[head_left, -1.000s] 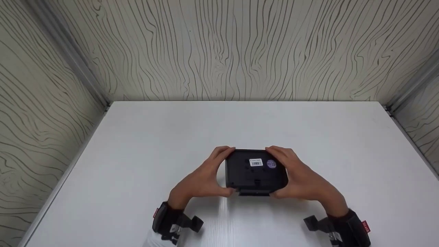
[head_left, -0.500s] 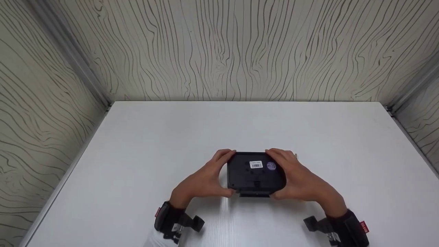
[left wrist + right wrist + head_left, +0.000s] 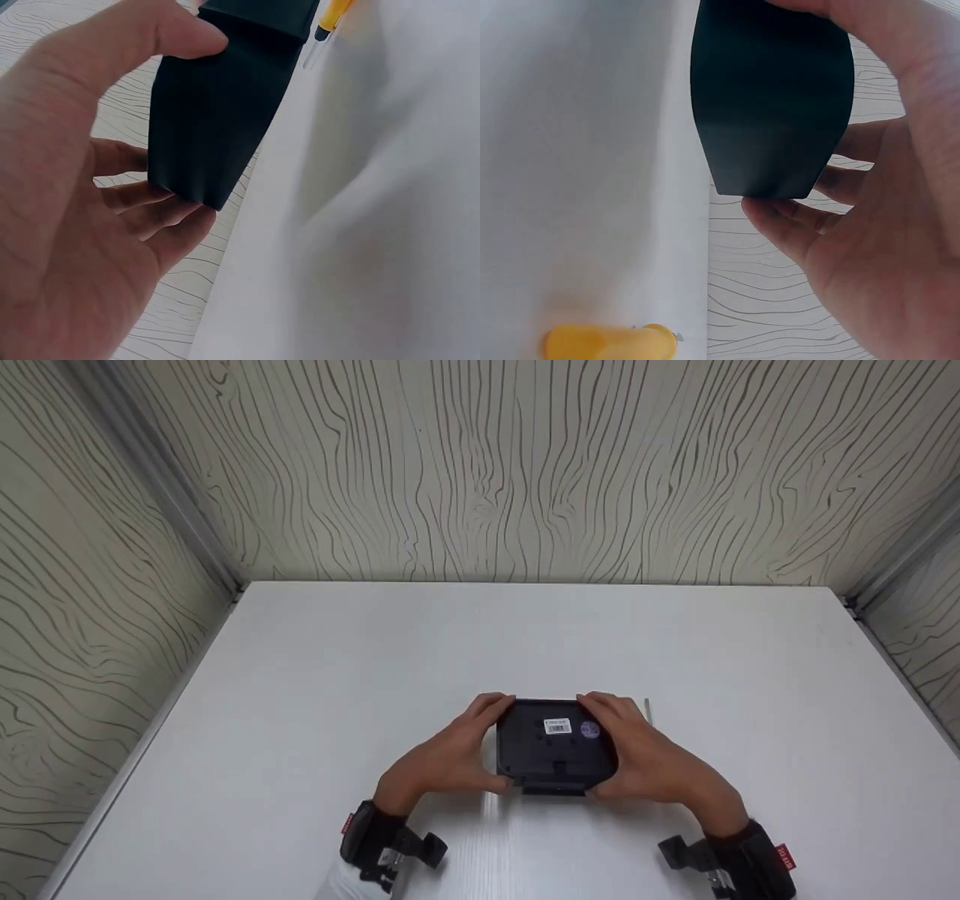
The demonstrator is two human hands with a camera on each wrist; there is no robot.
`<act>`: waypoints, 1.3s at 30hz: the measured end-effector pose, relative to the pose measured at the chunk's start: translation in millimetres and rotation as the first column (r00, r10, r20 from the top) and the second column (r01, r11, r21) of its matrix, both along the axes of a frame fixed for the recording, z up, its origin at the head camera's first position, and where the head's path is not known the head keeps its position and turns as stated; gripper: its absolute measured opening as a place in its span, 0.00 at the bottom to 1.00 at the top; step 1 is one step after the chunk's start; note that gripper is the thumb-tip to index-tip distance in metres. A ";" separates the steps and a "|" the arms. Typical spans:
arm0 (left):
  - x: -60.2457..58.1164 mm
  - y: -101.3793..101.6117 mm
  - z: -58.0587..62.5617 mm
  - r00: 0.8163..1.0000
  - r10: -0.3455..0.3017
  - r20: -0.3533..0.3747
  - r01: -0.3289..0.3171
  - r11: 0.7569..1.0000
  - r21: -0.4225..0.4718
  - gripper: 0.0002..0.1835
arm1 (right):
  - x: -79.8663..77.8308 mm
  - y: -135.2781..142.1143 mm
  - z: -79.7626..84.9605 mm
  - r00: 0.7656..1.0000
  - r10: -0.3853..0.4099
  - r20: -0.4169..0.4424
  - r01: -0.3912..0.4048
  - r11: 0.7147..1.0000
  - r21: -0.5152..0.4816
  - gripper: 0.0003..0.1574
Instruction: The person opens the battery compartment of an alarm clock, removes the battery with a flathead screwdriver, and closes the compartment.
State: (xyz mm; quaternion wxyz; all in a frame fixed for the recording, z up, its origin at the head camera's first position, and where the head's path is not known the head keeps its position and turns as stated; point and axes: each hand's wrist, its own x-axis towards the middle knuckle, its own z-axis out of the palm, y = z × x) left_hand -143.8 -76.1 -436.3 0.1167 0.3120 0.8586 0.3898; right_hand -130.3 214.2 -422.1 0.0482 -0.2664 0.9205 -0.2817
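Observation:
Between both hands is a black plastic device (image 3: pixel 540 754), its back turned up to the head camera, showing a white barcode label and a round purple sticker. My left hand (image 3: pixel 450 754) grips its left end, fingers at the far edge and thumb at the near one. The right hand (image 3: pixel 656 757) holds the opposite end in the same way. In the left wrist view the side of the device (image 3: pixel 217 112) looks wedge-shaped; the right wrist view shows the other side of the device (image 3: pixel 769 105). Its front face is hidden.
Under the device's right side lies a yellow-handled tool (image 3: pixel 607 343), mostly hidden by the right hand in the head view. Past that hand a thin metal shaft (image 3: pixel 648 711) sticks out. The white table (image 3: pixel 360 660) ends at wood-patterned walls (image 3: pixel 480 472).
Both hands have drawn the device slightly nearer the person and lower in the head view. The thin metal shaft has come into sight beyond the right hand.

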 end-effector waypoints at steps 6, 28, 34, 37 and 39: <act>-1.8 -0.1 -4.4 1.000 -0.003 0.006 0.003 1.000 -0.010 0.55 | -0.8 -1.1 -2.8 1.000 0.004 0.027 -0.004 1.000 0.006 0.72; -5.6 -0.1 -22.3 0.999 0.008 0.032 -0.006 0.999 -0.053 0.57 | -2.8 -5.7 -14.7 0.996 -0.001 0.087 -0.003 0.998 0.056 0.73; -5.7 1.7 -24.3 0.999 0.001 0.042 0.002 0.998 -0.063 0.56 | -2.8 -6.3 -15.7 0.994 -0.009 0.107 0.002 0.998 0.065 0.74; -6.2 2.1 -24.5 0.999 0.002 0.050 0.002 0.998 -0.066 0.56 | -3.1 -6.2 -15.9 0.994 -0.008 0.110 0.001 0.998 0.064 0.74; -6.5 2.2 -24.8 0.999 0.002 0.052 0.001 0.998 -0.066 0.56 | -3.4 -6.2 -16.1 0.994 -0.006 0.107 -0.001 0.998 0.066 0.74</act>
